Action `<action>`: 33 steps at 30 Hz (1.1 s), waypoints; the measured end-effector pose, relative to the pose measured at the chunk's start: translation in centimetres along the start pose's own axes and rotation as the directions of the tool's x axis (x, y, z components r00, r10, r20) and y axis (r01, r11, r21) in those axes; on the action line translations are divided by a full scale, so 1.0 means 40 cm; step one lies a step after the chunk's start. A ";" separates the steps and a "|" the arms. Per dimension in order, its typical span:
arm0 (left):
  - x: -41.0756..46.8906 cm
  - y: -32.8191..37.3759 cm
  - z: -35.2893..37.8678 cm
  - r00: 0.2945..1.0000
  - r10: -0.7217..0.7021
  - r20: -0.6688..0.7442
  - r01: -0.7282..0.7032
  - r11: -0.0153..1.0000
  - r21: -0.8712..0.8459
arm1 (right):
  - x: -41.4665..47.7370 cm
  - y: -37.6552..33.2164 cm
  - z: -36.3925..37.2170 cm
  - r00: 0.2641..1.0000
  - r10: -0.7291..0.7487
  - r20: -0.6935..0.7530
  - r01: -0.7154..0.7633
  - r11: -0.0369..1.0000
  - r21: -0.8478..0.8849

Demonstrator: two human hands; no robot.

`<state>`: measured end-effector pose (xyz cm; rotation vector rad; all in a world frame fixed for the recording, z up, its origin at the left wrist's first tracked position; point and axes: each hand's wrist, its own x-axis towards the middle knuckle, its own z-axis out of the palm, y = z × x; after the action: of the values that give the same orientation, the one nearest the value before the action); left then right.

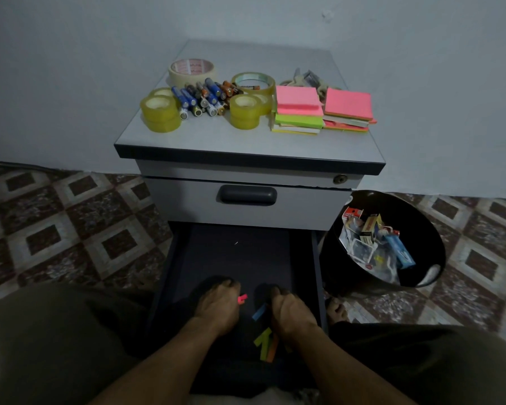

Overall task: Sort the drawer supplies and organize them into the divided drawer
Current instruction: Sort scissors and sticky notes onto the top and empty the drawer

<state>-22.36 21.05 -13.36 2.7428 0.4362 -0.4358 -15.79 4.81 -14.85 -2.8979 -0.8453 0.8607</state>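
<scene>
Tiled floor [70, 214] flanks the open drawer [319, 273], where the left hand [218, 302] pinches a pink flag [242, 299]. The right hand [289, 314] curls beside a blue flag [259, 312], grip unclear. Either could slip unseen on the dark bottom. Batteries [202, 99] wait on the desk [246, 141].

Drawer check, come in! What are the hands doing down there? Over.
Left hand pinches pink strip. Right hand curled beside blue strip, grip unclear. Green strip, orange strip loose in open drawer. Nothing in the way.
</scene>
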 end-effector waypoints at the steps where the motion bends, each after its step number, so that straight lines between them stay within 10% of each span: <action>1: 0.001 0.000 0.001 1.000 0.000 -0.008 0.000 1.000 -0.007 | 0.002 0.001 0.002 1.000 -0.008 -0.009 0.008 1.000 0.011; 15: -0.001 -0.003 0.008 0.997 0.056 0.061 -0.051 0.996 -0.073 | 0.003 -0.002 0.001 0.993 0.001 -0.121 0.022 0.982 0.189; 25: 0.000 -0.012 0.007 1.000 0.031 -0.002 -0.030 0.952 -0.304 | -0.004 0.003 -0.046 0.984 0.165 -0.069 -0.085 0.769 0.633; 33: -0.002 -0.004 0.015 0.990 0.066 0.123 -0.046 0.987 -0.154 | -0.007 -0.012 -0.017 0.996 0.021 -0.090 0.010 0.944 0.331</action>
<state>-22.65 20.97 -13.91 2.5572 0.3432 -0.5381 -15.86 5.18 -14.05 -2.6233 -0.6158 0.7753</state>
